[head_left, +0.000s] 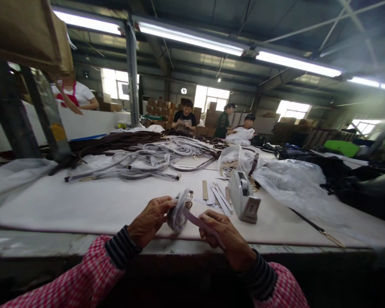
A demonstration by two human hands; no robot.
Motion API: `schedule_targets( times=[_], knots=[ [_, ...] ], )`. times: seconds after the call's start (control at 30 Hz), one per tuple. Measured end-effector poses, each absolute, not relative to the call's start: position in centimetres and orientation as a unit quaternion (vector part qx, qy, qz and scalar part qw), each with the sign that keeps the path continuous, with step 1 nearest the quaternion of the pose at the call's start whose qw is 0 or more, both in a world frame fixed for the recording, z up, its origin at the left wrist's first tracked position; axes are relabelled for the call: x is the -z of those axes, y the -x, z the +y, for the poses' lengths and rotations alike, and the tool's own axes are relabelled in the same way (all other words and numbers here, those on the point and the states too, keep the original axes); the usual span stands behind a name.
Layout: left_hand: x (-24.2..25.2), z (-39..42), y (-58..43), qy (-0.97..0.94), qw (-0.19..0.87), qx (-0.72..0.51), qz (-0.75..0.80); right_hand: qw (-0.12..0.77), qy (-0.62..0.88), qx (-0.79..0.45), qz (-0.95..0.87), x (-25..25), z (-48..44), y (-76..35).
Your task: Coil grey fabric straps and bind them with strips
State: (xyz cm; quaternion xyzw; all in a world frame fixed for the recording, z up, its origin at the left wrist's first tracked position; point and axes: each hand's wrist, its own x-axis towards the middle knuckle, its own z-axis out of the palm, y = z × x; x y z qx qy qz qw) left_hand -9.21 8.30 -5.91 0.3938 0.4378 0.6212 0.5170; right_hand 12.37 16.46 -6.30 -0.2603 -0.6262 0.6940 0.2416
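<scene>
Head view: I am watching both hands working over the near edge of the white padded table (83,205).
Left hand (150,221): clenching a small film-wrapped strap roll (178,211), its fingers curling around it.
Right hand (226,239): grasping the flat mauve strap end (202,225) that is sticking out of the roll.
Roll's place: it is being held between the hands, just over the table.
Nearby: a grey tape dispenser (244,196) is standing beside loose card strips (216,196); bagged strap coils (147,158) are lying farther off.
Risk: I am judging that a slackening left grip could let the slick film slip and the coil spring open, while a wide swing of the strap end could scatter the card strips.
</scene>
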Motion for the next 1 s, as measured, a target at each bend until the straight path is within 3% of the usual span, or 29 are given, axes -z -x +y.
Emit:
schedule_targets(
  times=[0.3, 0.43, 0.53, 0.83, 0.9, 1.0],
  knots=[
    [5.8, 7.8, 9.3, -0.391, 0.543, -0.612, 0.421, 0.389, 0.277, -0.453, -0.753, 6.3, 15.2, -12.7],
    [5.9, 7.8, 9.6, -0.374, 0.533, -0.621, 0.436, 0.413, 0.219, -0.320, -0.824, 6.1, 14.7, -13.2],
    [5.9, 7.7, 9.6, -0.387, 0.536, -0.609, 0.438, 0.396, 0.203, -0.291, -0.847, 6.3, 15.2, -13.2],
    [6.1, 7.9, 7.8, -0.445, 0.534, -0.569, 0.439, 0.416, 0.173, -0.292, -0.844, 7.0, 15.8, -10.8],
    [6.0, 8.1, 8.0, -0.457, 0.519, -0.558, 0.459, 0.424, 0.163, -0.350, -0.820, 6.6, 15.7, -10.7],
    [5.0, 8.1, 8.6, -0.459, 0.502, -0.552, 0.482, 0.370, 0.160, -0.552, -0.730, 6.5, 16.1, -11.2]
  ],
)
